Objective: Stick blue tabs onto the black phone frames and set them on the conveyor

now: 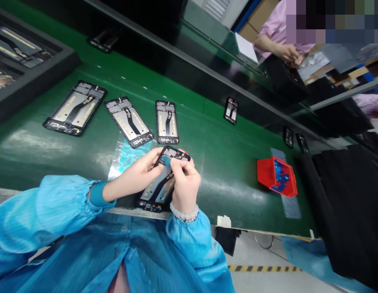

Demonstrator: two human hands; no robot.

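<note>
A black phone frame (158, 189) with its inner side up rests at the near edge of the green belt (231, 162). My left hand (136, 177) grips its left edge near the top. My right hand (185, 181) lies over its right side, fingertips pinching a small blue piece at the top of the frame. Both arms wear blue sleeves, and a bead bracelet circles the right wrist. Three more phone frames lie in a row beyond: one at the left (75, 108), one in the middle (129, 121), one at the right (167, 122).
A red bin (276, 176) with blue bits sits on the belt to the right. A dark tray (27, 61) of parts stands at the far left. Further frames (230, 110) lie up the belt. Another person's hands (288, 53) work at the far side. Black sheets (344, 187) lie right.
</note>
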